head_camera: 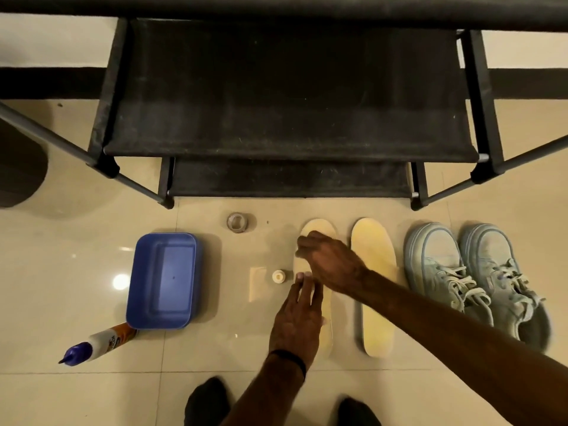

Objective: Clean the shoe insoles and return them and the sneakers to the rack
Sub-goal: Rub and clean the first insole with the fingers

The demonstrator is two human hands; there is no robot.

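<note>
Two pale yellow insoles (373,290) lie on glossy cream floor tiles (76,241). The sneakers (473,278) are light blue with whitish laces. The rack (289,96) is black, its fabric shelves dusted grey. The basin (163,279) is blue. The bottle (95,342) has a dark blue cap, white body and orange label. The small cap (279,276) looks off-white, though glare blurs it. The wristband (290,361) is black.

On the tiled floor (76,272) sit a blue tub (163,279), a tipped bottle (98,341), a tape roll (237,222) and a small white cap (279,276).
</note>
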